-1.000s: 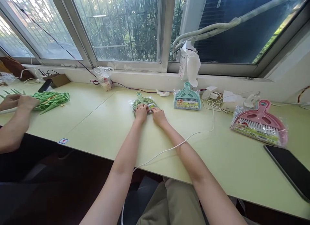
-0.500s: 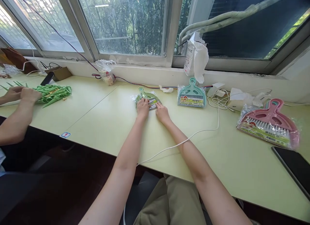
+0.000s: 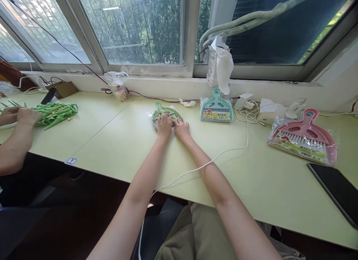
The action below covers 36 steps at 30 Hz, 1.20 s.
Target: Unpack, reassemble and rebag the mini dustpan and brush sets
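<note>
A green dustpan and brush set (image 3: pixel 159 110) in clear wrap lies on the table in front of me. My left hand (image 3: pixel 164 126) rests on its label side with the fingers stretched out over the wrap. At its lower right edge, my right hand (image 3: pixel 182 129) touches the package with extended fingers, the thumb close to the left hand. Much of the label and the brush is covered by my hands. To the right lies a teal dustpan and brush set (image 3: pixel 217 106), also wrapped. Farther right is a wrapped stack of dustpan sets with a pink one (image 3: pixel 306 135) on top.
A white cable (image 3: pixel 192 171) crosses my right forearm. A black phone (image 3: pixel 334 191) lies at the right. Chargers (image 3: pixel 272 112) and a plastic bag (image 3: pixel 119 86) stand along the wall. On the left, another person's hands (image 3: pixel 21 116) work at green folded strips (image 3: pixel 60 112).
My right hand has drawn its fingers in toward my left hand along the package's lower edge. The view has shifted slightly to the right. The dustpan sets lie as before.
</note>
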Motion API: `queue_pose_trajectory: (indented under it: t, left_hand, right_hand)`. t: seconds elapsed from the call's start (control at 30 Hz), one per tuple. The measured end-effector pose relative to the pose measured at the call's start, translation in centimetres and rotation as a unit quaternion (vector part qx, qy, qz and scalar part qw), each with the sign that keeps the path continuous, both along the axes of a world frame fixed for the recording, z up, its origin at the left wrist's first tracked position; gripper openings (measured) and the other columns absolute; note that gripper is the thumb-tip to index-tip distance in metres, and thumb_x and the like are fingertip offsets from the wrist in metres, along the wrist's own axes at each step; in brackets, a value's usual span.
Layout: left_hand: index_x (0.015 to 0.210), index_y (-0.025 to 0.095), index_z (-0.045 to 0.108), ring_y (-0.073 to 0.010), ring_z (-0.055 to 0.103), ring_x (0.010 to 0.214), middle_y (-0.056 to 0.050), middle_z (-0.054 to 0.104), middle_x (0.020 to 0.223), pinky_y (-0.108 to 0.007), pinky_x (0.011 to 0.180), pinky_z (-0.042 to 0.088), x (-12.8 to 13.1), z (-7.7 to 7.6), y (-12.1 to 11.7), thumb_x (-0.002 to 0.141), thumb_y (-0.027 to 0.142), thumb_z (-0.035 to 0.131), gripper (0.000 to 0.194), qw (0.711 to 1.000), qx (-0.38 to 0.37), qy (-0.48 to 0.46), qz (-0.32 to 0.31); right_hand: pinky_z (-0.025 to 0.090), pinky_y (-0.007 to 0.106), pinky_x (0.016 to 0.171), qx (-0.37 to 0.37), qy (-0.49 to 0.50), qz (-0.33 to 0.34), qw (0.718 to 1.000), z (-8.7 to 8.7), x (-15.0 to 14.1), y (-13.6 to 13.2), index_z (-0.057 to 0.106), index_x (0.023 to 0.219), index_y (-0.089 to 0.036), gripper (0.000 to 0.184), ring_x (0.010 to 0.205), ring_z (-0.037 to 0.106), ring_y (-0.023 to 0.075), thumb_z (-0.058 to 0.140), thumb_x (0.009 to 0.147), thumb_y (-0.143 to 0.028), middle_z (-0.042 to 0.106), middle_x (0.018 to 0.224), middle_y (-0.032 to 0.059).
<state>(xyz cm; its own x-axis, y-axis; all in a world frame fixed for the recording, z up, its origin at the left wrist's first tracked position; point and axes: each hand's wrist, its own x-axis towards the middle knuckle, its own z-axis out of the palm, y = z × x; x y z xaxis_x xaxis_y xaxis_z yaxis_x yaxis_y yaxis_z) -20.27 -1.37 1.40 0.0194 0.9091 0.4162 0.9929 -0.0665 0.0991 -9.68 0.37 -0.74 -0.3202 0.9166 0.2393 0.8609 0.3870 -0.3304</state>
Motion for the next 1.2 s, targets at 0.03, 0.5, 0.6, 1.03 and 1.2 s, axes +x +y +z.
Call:
queue_pose_trajectory:
  t: [0.03, 0.5, 0.6, 1.03, 1.2]
  left_hand:
    - [0.127, 0.014, 0.057, -0.0324, 0.046, 0.130, -0.021, 0.054, 0.133, -0.048, 0.112, 0.031, 0.8, 0.1, -0.5, 0.096, 0.012, 0.028, 0.042, 1.000, -0.015, 0.005, 0.002]
    - [0.153, 0.025, 0.036, -0.0429, 0.021, 0.147, -0.011, 0.020, 0.164, -0.066, 0.107, 0.036, 1.9, 1.2, -2.8, 0.097, 0.023, 0.026, 0.057, 0.962, -0.226, -0.035, 0.146]
    - [0.151, 0.036, 0.036, -0.0412, 0.021, 0.148, -0.008, 0.017, 0.165, -0.065, 0.104, 0.039, 0.9, 1.5, -2.5, 0.097, 0.027, 0.030, 0.055, 0.957, -0.243, -0.050, 0.152]
    - [0.149, 0.043, 0.036, -0.0371, 0.017, 0.151, -0.007, 0.021, 0.164, -0.075, 0.110, 0.015, -0.9, 0.8, -2.3, 0.099, 0.036, 0.031, 0.051, 0.963, -0.226, -0.046, 0.142]
    - [0.147, 0.029, 0.046, -0.0376, 0.015, 0.151, -0.010, 0.024, 0.163, -0.072, 0.114, -0.004, -0.2, -0.6, -2.2, 0.098, 0.027, 0.030, 0.052, 0.987, -0.125, -0.003, 0.104]
  right_hand:
    - [0.028, 0.055, 0.114, -0.002, -0.002, 0.003, 1.000, 0.0, 0.1, 0.0, 0.045, 0.143, -0.024, 0.050, 0.144, 0.036, 0.0250, 0.034, 0.096, -0.016, 0.035, 0.158, 0.0146]
    - [0.022, 0.056, 0.118, -0.032, -0.032, -0.003, 0.999, 0.3, -0.2, 0.1, 0.034, 0.152, -0.024, 0.054, 0.148, 0.028, 0.0232, 0.030, 0.098, -0.023, 0.024, 0.163, 0.0118]
    - [0.020, 0.056, 0.118, -0.038, -0.028, -0.005, 0.999, 0.3, -0.2, 0.1, 0.034, 0.152, -0.024, 0.055, 0.149, 0.027, 0.0225, 0.030, 0.097, -0.022, 0.025, 0.163, 0.0113]
    - [0.018, 0.056, 0.119, -0.041, -0.010, -0.003, 0.999, -0.1, -0.2, 0.5, 0.034, 0.152, -0.025, 0.056, 0.148, 0.028, 0.0195, 0.030, 0.096, -0.021, 0.027, 0.162, 0.0085]
    - [0.018, 0.054, 0.120, -0.038, -0.006, -0.011, 0.999, -0.2, -0.1, 0.6, 0.034, 0.152, -0.024, 0.056, 0.149, 0.025, 0.0208, 0.032, 0.096, -0.024, 0.023, 0.163, 0.0099]
